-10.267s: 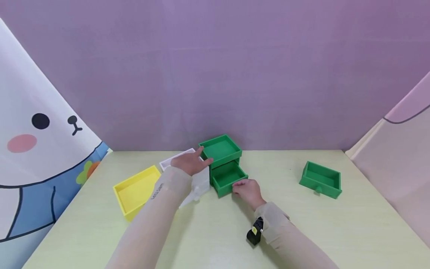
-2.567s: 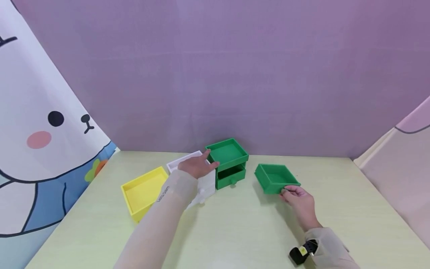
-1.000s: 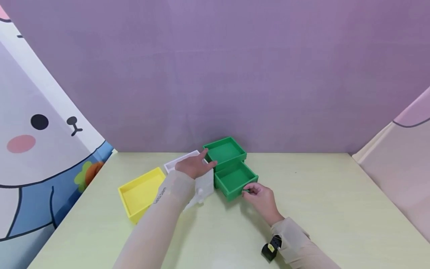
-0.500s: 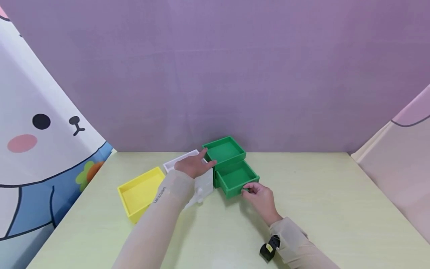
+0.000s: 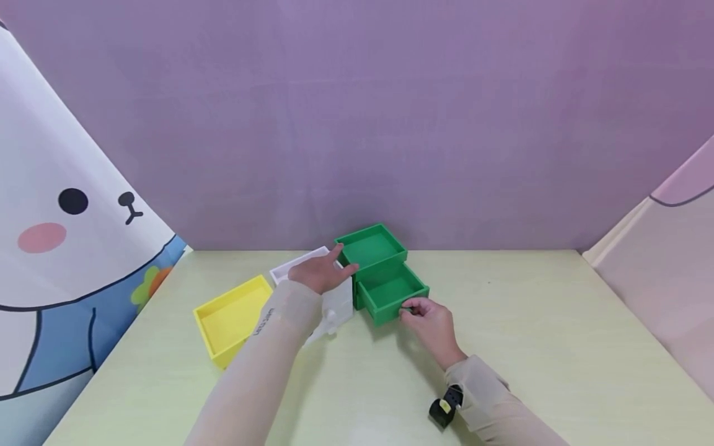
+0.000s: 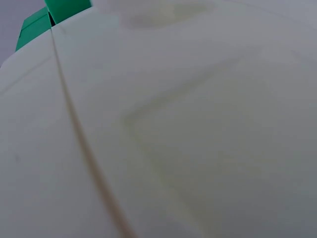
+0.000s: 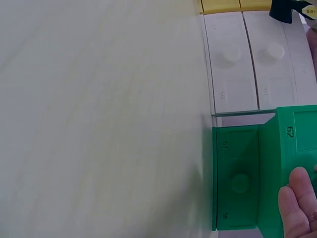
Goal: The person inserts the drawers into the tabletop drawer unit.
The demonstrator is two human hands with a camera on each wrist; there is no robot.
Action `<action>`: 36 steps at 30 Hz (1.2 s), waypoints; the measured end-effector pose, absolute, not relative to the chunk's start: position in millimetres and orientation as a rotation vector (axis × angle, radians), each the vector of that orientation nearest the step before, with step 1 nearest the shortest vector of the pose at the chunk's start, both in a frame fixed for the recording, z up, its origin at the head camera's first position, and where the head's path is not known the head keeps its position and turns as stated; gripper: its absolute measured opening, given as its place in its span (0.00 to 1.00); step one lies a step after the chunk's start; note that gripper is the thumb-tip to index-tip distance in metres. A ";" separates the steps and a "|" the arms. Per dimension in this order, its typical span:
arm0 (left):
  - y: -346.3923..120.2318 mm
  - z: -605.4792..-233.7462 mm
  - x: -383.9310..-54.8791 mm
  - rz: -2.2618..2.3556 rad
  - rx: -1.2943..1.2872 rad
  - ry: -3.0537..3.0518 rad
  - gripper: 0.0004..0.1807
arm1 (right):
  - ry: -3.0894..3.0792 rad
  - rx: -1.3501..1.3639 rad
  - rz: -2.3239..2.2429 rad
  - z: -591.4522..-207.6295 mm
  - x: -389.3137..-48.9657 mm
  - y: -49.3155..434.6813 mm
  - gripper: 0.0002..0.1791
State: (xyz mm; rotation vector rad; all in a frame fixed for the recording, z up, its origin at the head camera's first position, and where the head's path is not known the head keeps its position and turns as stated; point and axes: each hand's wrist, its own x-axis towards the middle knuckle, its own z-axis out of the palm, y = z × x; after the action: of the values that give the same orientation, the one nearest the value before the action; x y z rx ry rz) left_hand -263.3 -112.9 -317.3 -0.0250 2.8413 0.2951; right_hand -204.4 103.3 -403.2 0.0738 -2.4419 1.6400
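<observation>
My right hand [image 5: 431, 325] pinches the knob on the front of a green drawer [image 5: 390, 286]. That drawer juts out of the upper opening of a small green cabinet [image 5: 372, 248] with a tray-like top; its side stands out past the lower drawer front [image 7: 237, 173], which is flush in the right wrist view. My left hand [image 5: 318, 274] reaches over the white drawer unit [image 5: 339, 303], thumb and index finger spread at the green cabinet's left edge. The left wrist view is mostly blurred, with a green corner [image 6: 34, 29] at top left.
A yellow drawer unit [image 5: 231, 316] stands left of the white one, partly behind my left sleeve. Black wrist gear [image 5: 445, 406] hangs under my right wrist. A purple cloth [image 5: 357, 124] rises behind the table's far edge, with printed cloth [image 5: 72, 248] on the left.
Earlier my right hand held the lower drawer, which then went in. The drawer from the table's right side was carried over to the upper opening. Over the last second it barely moves.
</observation>
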 end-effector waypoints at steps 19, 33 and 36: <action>-114.7 -314.2 -261.6 0.295 -0.028 2.827 0.41 | -2.489 0.155 1.616 -400.8 -207.9 104.6 0.04; -106.0 -319.2 -265.0 0.270 0.008 2.844 0.41 | -2.502 0.131 1.649 -404.8 -215.3 118.4 0.05; -106.9 -317.4 -263.9 0.275 -0.003 2.842 0.41 | -2.496 0.123 1.676 -402.8 -217.0 117.0 0.05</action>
State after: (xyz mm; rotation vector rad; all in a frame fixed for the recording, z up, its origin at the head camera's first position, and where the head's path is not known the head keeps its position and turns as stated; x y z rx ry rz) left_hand -263.9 -106.9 -317.4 -0.0034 2.8416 0.2749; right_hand -217.0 117.0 -402.8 0.1234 -2.4961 1.6763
